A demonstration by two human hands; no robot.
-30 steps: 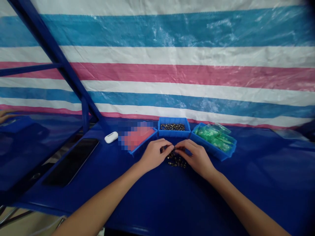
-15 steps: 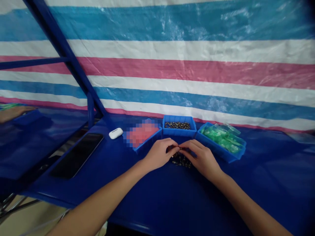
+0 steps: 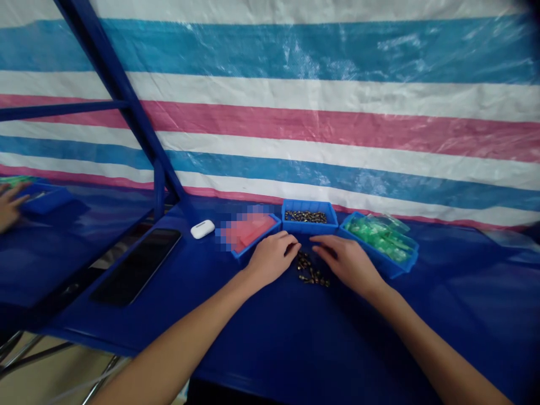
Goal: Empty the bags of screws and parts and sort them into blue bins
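A small pile of dark, shiny metal parts (image 3: 313, 275) lies on the blue table between my hands. My left hand (image 3: 272, 257) is left of the pile, its thumb and forefinger curled together in a pinch. Whatever is between those fingertips is too small to make out. My right hand (image 3: 348, 260) hovers at the pile's right side, thumb and fingers apart, with nothing visible in it. Just beyond, a blue bin (image 3: 310, 227) contains more of the same small metal parts (image 3: 306, 216).
A blue bin with pink-red pieces (image 3: 253, 230), partly pixelated, stands left. Another with green plastic packets (image 3: 382, 239) stands right. A white case (image 3: 202, 229) and a black phone (image 3: 137, 267) lie left. Another person's hand (image 3: 10, 205) shows at far left, beyond a blue frame post (image 3: 126, 107).
My hands were together at the fingertips above the pile; now they have parted, and my right fingers have opened. More of the pile shows. The other person's hand has shifted left.
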